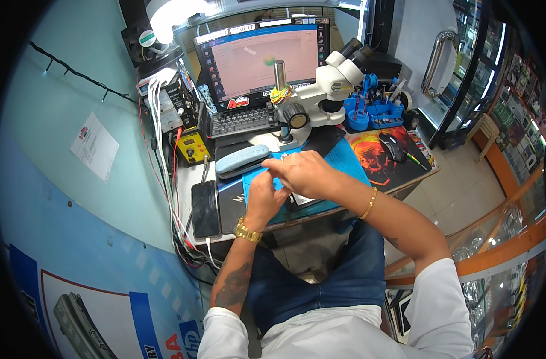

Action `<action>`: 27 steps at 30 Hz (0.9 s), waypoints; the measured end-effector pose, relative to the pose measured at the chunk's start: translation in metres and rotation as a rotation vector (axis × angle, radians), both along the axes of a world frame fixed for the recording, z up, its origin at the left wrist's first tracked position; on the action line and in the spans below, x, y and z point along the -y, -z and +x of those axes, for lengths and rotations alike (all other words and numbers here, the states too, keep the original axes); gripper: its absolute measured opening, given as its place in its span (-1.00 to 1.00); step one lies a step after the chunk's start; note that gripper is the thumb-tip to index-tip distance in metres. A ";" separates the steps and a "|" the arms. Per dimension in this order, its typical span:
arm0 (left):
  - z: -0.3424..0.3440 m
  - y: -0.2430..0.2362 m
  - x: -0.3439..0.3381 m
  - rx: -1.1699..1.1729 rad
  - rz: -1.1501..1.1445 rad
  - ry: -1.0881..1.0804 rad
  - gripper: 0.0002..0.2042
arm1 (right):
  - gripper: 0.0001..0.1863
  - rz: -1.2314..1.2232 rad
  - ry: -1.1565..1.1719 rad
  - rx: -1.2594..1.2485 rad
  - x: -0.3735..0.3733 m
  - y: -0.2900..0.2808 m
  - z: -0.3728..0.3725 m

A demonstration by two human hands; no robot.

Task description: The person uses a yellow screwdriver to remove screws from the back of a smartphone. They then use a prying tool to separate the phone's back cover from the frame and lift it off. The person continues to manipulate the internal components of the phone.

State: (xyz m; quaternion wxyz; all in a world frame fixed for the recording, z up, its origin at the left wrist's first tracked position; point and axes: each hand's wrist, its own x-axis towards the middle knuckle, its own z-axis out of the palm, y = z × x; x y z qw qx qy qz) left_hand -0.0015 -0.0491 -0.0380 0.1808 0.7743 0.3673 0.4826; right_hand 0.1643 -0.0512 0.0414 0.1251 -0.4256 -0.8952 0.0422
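Observation:
My left hand and my right hand meet over the near edge of a blue work mat. The fingers of both are curled in and touch each other. Whatever they hold, if anything, is hidden behind the fingers and knuckles. Partly covered by my right hand, a flat white-and-black object lies on the mat; its kind does not show. Just beyond my left fingers sits a long light-blue case with a zip-like dark seam.
A black smartphone with a cable lies at the left. Behind stand a yellow-fronted bench unit, a keyboard, a monitor and a microscope. At the right are a mouse and a blue tool holder.

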 end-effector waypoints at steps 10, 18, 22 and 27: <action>-0.007 0.000 0.002 -0.044 0.001 -0.016 -0.79 | -0.43 -0.014 0.037 -0.029 0.006 -0.007 0.003; -0.016 0.026 0.019 -0.252 -0.027 -0.041 -0.80 | -0.49 -0.017 -0.007 -0.196 0.003 -0.002 0.013; -0.011 0.027 0.019 -0.220 -0.023 -0.108 -0.86 | -0.57 -0.083 0.137 -0.055 0.006 -0.008 0.011; -0.008 0.030 0.019 -0.228 -0.019 -0.137 -0.86 | -0.60 -0.052 0.165 -0.100 0.008 -0.008 0.012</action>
